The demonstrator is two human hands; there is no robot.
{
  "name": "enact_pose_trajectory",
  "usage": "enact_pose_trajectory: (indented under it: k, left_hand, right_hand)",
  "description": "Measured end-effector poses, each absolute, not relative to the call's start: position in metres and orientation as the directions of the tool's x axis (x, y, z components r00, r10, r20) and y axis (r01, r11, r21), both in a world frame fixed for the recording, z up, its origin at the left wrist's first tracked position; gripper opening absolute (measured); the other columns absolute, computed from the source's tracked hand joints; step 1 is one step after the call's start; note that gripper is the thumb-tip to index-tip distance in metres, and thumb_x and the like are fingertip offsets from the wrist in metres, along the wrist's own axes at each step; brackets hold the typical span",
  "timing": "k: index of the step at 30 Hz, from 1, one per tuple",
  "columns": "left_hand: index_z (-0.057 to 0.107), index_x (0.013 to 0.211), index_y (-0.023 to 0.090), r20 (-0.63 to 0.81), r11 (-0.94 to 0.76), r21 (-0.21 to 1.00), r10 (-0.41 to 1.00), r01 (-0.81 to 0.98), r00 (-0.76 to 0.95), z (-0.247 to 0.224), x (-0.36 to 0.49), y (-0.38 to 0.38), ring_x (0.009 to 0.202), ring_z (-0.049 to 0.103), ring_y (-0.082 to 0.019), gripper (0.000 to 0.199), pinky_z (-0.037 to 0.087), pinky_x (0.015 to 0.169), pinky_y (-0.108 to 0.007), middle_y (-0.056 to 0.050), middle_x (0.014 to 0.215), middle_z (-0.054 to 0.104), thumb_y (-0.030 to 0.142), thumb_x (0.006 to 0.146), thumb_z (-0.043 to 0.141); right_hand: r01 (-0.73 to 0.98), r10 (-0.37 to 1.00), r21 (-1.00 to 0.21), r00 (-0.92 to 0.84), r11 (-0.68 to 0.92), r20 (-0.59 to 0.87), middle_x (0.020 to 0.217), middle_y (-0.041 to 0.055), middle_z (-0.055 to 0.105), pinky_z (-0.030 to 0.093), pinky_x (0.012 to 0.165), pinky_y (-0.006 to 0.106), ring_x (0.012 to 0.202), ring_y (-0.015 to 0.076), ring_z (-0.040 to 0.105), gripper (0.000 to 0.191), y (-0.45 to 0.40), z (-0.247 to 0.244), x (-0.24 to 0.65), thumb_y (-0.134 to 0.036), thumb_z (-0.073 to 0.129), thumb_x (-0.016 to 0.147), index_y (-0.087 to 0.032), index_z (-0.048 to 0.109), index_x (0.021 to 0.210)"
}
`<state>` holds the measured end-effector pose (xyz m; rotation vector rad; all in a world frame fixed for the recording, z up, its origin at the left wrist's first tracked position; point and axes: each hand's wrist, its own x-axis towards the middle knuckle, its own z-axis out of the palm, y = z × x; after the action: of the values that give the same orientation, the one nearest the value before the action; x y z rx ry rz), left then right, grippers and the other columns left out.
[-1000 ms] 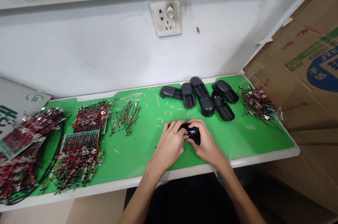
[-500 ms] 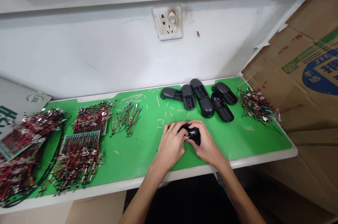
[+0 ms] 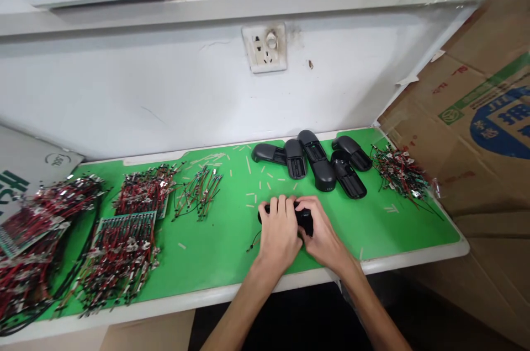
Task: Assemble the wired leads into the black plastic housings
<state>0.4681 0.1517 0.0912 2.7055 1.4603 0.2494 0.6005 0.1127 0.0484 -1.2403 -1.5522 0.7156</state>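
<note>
The left hand [image 3: 280,238] and right hand [image 3: 322,235] have fingers closed around a black case [image 3: 306,221]; dark grey cases [image 3: 324,173] lie beyond, at twelve o'clock.

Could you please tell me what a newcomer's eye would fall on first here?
Probably the bright green tabletop along the wall, with the left hand and right hand holding a black casing over it. Next might come the piles of red-wired circuit boards at its left end, and the dark grey shells beyond the hands.
</note>
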Motion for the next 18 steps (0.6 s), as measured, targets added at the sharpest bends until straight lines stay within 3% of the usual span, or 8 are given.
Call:
enact_pose_trajectory:
  k: [5,14,18]
  left_hand:
    - [0.053,0.128,0.017,0.147,-0.514,0.201,0.858,0.834,0.493,0.086,0.468,0.152,0.108,0.052,-0.031,0.061,0.039,0.097,-0.054,-0.011,0.116,0.061,0.002,0.069,0.054]
    - [0.052,0.130,0.018,0.160,-0.510,0.234,0.860,0.828,0.485,0.084,0.469,0.152,0.110,0.053,-0.030,0.062,0.039,0.100,-0.053,-0.011,0.118,0.062,0.002,0.070,0.056]
    - [0.044,0.142,0.016,0.117,-0.569,0.230,0.821,0.789,0.558,0.092,0.454,0.152,0.116,0.055,-0.029,0.064,0.041,0.104,-0.053,-0.013,0.127,0.062,0.004,0.080,0.053]
  right_hand:
    - [0.343,0.945,-0.890,0.018,0.301,0.327,0.127,0.0086,0.051,0.047,0.108,0.042,0.124,0.0235,0.053,0.042,0.114,0.049,0.599,-0.003,0.052,0.087,-0.026,0.046,0.121]
    - [0.363,0.936,-0.874,0.011,0.324,0.351,0.126,0.0099,0.051,0.047,0.108,0.044,0.123,0.0246,0.053,0.039,0.115,0.048,0.601,-0.004,0.051,0.088,-0.025,0.046,0.121]
    - [0.390,0.931,-0.857,-0.001,0.338,0.366,0.127,0.0107,0.052,0.047,0.108,0.046,0.123,0.0260,0.054,0.033,0.111,0.047,0.600,-0.009,0.053,0.093,-0.024,0.046,0.121]
